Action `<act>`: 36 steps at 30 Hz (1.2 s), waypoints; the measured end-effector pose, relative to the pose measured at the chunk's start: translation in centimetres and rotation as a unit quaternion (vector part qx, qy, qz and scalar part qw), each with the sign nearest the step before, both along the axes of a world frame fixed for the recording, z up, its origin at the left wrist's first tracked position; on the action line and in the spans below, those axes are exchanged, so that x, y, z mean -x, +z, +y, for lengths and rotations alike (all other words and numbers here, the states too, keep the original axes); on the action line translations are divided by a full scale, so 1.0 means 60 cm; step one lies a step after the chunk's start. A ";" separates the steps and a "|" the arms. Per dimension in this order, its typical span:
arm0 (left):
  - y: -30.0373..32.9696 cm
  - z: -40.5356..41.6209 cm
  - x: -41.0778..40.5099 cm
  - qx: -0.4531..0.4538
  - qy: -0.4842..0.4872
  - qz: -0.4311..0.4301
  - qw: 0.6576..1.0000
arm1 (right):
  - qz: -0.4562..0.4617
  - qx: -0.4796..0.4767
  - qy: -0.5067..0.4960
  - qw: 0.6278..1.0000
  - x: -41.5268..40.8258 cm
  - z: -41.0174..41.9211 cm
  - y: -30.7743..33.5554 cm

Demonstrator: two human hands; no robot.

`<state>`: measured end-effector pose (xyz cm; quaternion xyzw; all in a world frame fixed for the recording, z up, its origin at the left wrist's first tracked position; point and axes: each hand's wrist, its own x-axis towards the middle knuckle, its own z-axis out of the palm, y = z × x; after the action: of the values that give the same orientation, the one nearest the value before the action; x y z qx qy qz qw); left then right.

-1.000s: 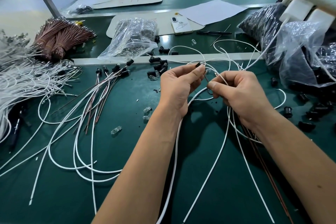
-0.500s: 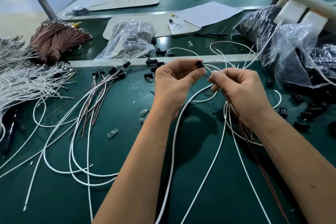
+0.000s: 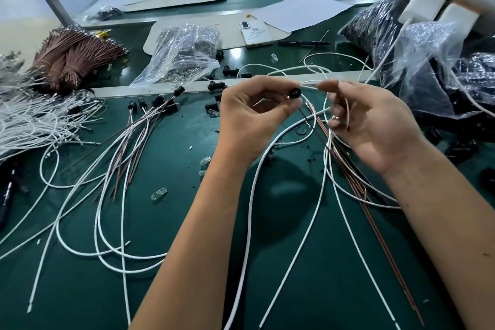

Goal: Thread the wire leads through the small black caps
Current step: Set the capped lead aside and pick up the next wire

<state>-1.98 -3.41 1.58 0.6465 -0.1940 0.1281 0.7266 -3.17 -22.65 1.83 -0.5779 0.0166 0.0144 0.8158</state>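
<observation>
My left hand (image 3: 251,118) pinches a small black cap (image 3: 295,93) between thumb and fingertips, raised above the green table (image 3: 187,276). A white wire lead (image 3: 308,85) runs from the cap to my right hand (image 3: 372,126), whose thumb and forefinger pinch it just right of the cap. Thin brown leads (image 3: 345,115) lie across my right palm under loosely curled fingers. Long white wires (image 3: 302,236) and red-brown wires (image 3: 380,244) trail from both hands down over the table toward me.
Finished leads with black caps (image 3: 158,104) fan out at left. White wire piles (image 3: 29,120) and brown wire bundles (image 3: 69,61) sit far left. Clear bags (image 3: 184,53) and dark bags (image 3: 417,43) of parts stand behind. Loose caps (image 3: 230,70), small bulbs (image 3: 159,194), a phone (image 3: 254,33).
Both hands have risen and drawn apart. The black cap now shows clearly at my left fingertips, and my right hand has turned palm-up with the white lead stretched between the hands.
</observation>
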 end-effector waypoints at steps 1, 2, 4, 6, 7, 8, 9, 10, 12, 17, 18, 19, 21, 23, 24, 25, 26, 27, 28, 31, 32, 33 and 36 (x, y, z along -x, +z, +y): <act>0.000 0.000 0.000 -0.002 -0.002 0.000 1.000 | -0.014 -0.010 0.022 1.000 0.001 -0.001 0.002; 0.000 -0.001 0.000 -0.004 -0.002 0.000 1.000 | -0.029 -0.018 0.041 0.999 0.002 -0.001 0.003; -0.001 -0.002 0.001 -0.009 -0.003 0.000 1.000 | -0.064 -0.033 0.066 0.995 0.005 0.004 0.006; -0.001 -0.003 0.002 -0.015 -0.007 0.002 1.000 | -0.107 -0.042 0.071 0.991 0.007 0.009 0.007; -0.001 -0.003 0.002 -0.019 -0.009 0.004 1.000 | -0.128 -0.043 0.066 0.989 0.009 0.011 0.007; -0.001 -0.003 0.002 -0.020 -0.011 0.006 1.000 | -0.148 -0.037 0.056 0.987 0.010 0.014 0.007; -0.001 -0.003 0.002 -0.019 -0.012 0.009 1.000 | -0.167 -0.029 0.041 0.985 0.011 0.015 0.007; -0.001 -0.003 0.002 -0.017 -0.014 0.012 1.000 | -0.184 -0.025 0.027 0.982 0.011 0.016 0.008; -0.001 -0.002 0.001 -0.015 -0.015 0.016 1.000 | -0.202 -0.027 0.002 0.979 0.011 0.014 0.010; -0.002 -0.001 -0.002 0.001 -0.003 0.010 1.000 | -0.201 0.140 -0.078 0.966 0.004 0.016 0.004; -0.002 -0.001 -0.003 0.006 -0.002 0.010 1.000 | -0.199 0.177 -0.076 0.961 0.004 0.022 0.001; -0.003 0.000 -0.004 0.010 -0.002 0.009 1.000 | -0.201 0.212 -0.071 0.954 0.005 0.029 -0.002; -0.004 0.000 -0.005 0.018 -0.008 0.010 1.000 | -0.221 0.271 -0.056 0.935 0.008 0.039 -0.007; -0.004 -0.001 -0.005 0.038 -0.020 0.015 0.999 | -0.241 0.306 -0.053 0.919 0.010 0.042 -0.010; -0.005 -0.001 -0.005 0.051 -0.026 0.020 0.998 | -0.245 0.311 -0.055 0.917 0.011 0.042 -0.011; -0.005 -0.002 -0.004 0.063 -0.032 0.025 0.997 | -0.247 0.299 -0.058 0.920 0.011 0.042 -0.011; -0.005 -0.003 -0.003 0.072 -0.037 0.029 0.996 | -0.248 0.274 -0.060 0.927 0.012 0.042 -0.010; -0.006 -0.003 -0.003 0.077 -0.042 0.031 0.996 | -0.252 0.244 -0.062 0.934 0.013 0.042 -0.009; -0.006 -0.004 -0.002 0.081 -0.047 0.031 0.995 | -0.259 0.221 -0.064 0.938 0.014 0.042 -0.008; -0.006 -0.007 -0.001 0.108 -0.061 0.040 0.992 | -0.279 0.199 -0.046 0.938 0.016 0.039 -0.004; -0.006 -0.008 0.000 0.121 -0.063 0.048 0.989 | -0.282 0.200 -0.036 0.938 0.016 0.039 -0.004; -0.006 -0.009 0.000 0.132 -0.066 0.055 0.987 | -0.281 0.203 -0.032 0.938 0.016 0.039 -0.004; -0.009 -0.015 0.003 0.145 -0.079 0.062 0.984 | -0.264 0.209 -0.041 0.941 0.013 0.040 -0.008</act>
<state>-2.15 -4.32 1.04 0.5237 -0.1780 0.0567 0.8311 -3.94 -20.27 1.35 -0.7173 -0.1724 -0.1761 0.6517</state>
